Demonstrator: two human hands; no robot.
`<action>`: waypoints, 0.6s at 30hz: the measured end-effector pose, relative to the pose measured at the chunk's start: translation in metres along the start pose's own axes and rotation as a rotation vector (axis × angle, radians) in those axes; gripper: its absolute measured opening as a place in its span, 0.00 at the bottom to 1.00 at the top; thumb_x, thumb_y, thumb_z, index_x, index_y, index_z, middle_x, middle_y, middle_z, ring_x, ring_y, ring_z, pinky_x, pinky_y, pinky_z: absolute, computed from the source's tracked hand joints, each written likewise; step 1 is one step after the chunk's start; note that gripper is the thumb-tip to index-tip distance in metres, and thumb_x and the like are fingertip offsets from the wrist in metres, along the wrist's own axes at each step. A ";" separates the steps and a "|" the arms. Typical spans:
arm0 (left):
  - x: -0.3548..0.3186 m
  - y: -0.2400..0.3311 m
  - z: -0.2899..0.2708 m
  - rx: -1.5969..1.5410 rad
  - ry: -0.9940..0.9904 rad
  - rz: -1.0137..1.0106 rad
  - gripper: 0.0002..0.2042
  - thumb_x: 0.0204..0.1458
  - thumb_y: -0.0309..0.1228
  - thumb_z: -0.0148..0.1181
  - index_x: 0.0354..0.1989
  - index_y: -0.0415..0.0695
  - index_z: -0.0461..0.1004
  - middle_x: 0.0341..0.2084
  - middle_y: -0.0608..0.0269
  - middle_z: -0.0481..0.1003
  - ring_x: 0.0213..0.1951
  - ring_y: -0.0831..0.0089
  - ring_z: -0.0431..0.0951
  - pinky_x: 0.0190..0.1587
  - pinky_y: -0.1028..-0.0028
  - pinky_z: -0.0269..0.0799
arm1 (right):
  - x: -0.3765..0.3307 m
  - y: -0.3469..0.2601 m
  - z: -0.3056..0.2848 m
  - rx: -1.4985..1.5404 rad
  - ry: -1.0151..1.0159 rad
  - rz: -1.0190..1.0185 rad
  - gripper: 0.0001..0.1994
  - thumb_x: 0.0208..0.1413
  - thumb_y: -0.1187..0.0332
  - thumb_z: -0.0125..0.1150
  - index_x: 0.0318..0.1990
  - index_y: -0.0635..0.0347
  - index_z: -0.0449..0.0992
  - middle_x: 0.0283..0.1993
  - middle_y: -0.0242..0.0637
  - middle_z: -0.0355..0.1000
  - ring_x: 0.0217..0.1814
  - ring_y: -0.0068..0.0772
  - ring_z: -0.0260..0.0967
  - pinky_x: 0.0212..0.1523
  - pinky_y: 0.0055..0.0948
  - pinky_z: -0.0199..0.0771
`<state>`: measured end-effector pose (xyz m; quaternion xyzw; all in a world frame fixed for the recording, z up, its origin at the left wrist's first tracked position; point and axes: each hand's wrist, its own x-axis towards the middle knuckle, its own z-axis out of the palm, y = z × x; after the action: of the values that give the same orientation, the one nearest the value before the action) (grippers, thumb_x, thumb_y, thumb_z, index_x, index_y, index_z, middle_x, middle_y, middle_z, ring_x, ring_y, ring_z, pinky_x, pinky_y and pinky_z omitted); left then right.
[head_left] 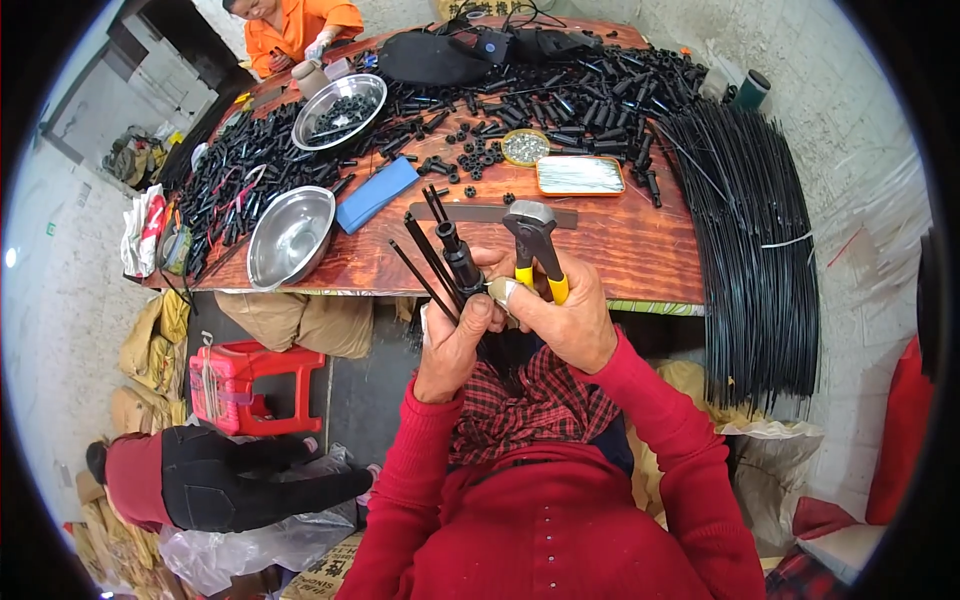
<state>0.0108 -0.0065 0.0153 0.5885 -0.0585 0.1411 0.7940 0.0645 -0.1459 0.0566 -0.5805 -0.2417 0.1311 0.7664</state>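
L hand [450,350]: blk rods [431,256], lower ends unclear; R hand [575,320]: pincers [534,228].

Bright, soft light — highlights on metal bowls [290,238]; shadow beneath table [650,245] — fisheye bends edges, corners black.

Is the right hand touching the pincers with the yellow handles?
Touching. The head view shows it plainly: the yellow handles of the pincers run down into the grip of the right hand.
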 end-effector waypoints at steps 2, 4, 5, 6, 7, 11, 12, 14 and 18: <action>-0.001 0.001 0.003 0.054 0.024 -0.002 0.26 0.59 0.45 0.58 0.57 0.37 0.64 0.26 0.70 0.69 0.28 0.84 0.67 0.32 0.82 0.64 | -0.002 0.001 -0.003 -0.119 0.014 0.014 0.12 0.52 0.78 0.59 0.45 0.65 0.77 0.31 0.30 0.72 0.31 0.17 0.68 0.32 0.23 0.70; -0.001 0.000 0.005 0.071 0.037 0.007 0.26 0.60 0.45 0.57 0.57 0.37 0.64 0.27 0.70 0.69 0.28 0.83 0.67 0.32 0.82 0.64 | 0.001 0.010 -0.006 -0.286 0.040 -0.135 0.09 0.51 0.77 0.61 0.41 0.66 0.76 0.30 0.30 0.72 0.28 0.17 0.68 0.29 0.23 0.68; 0.000 -0.001 0.006 0.087 0.049 0.017 0.26 0.60 0.45 0.57 0.57 0.37 0.64 0.27 0.70 0.70 0.28 0.83 0.67 0.33 0.82 0.65 | 0.003 0.011 -0.007 -0.453 0.067 -0.284 0.07 0.51 0.76 0.62 0.37 0.66 0.75 0.29 0.30 0.72 0.26 0.17 0.67 0.25 0.22 0.66; 0.000 -0.002 0.007 0.085 0.046 0.014 0.26 0.60 0.45 0.57 0.57 0.37 0.64 0.27 0.70 0.70 0.28 0.83 0.67 0.33 0.82 0.65 | 0.003 0.009 -0.010 -0.454 0.070 -0.282 0.07 0.51 0.76 0.62 0.37 0.66 0.75 0.29 0.30 0.72 0.26 0.17 0.67 0.25 0.22 0.66; -0.002 -0.002 0.006 0.116 0.055 0.009 0.26 0.60 0.45 0.57 0.57 0.37 0.64 0.27 0.70 0.70 0.29 0.83 0.67 0.33 0.82 0.65 | 0.004 0.001 -0.010 -0.550 0.024 -0.360 0.07 0.50 0.77 0.63 0.37 0.67 0.75 0.30 0.31 0.73 0.27 0.18 0.67 0.26 0.23 0.66; 0.001 0.002 0.005 0.131 0.018 0.030 0.26 0.61 0.45 0.56 0.58 0.37 0.63 0.27 0.69 0.69 0.29 0.83 0.67 0.32 0.81 0.65 | 0.007 -0.004 -0.013 -0.739 -0.039 -0.456 0.07 0.51 0.77 0.61 0.38 0.67 0.75 0.30 0.31 0.72 0.26 0.19 0.66 0.27 0.24 0.67; -0.002 -0.004 0.002 0.083 0.024 0.011 0.28 0.61 0.46 0.55 0.59 0.36 0.62 0.28 0.70 0.68 0.29 0.83 0.65 0.31 0.81 0.63 | 0.008 -0.002 -0.015 -0.739 -0.040 -0.456 0.07 0.51 0.77 0.61 0.38 0.67 0.75 0.30 0.31 0.72 0.26 0.19 0.66 0.27 0.24 0.67; 0.001 -0.008 -0.001 0.024 -0.027 0.003 0.29 0.61 0.47 0.54 0.60 0.35 0.61 0.27 0.70 0.68 0.28 0.83 0.64 0.30 0.81 0.61 | 0.007 0.001 -0.023 -0.462 -0.145 -0.140 0.06 0.55 0.74 0.60 0.39 0.66 0.75 0.28 0.29 0.70 0.24 0.18 0.65 0.26 0.21 0.66; 0.007 -0.008 -0.001 -0.130 -0.105 0.042 0.31 0.61 0.49 0.53 0.60 0.34 0.60 0.25 0.70 0.64 0.26 0.82 0.62 0.28 0.80 0.57 | 0.006 -0.036 -0.036 -0.269 -0.311 0.358 0.09 0.61 0.68 0.55 0.45 0.63 0.73 0.29 0.29 0.70 0.24 0.14 0.63 0.25 0.16 0.64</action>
<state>0.0195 -0.0068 0.0098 0.5408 -0.1213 0.1228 0.8233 0.0859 -0.1830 0.0846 -0.6835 -0.2652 0.3187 0.6007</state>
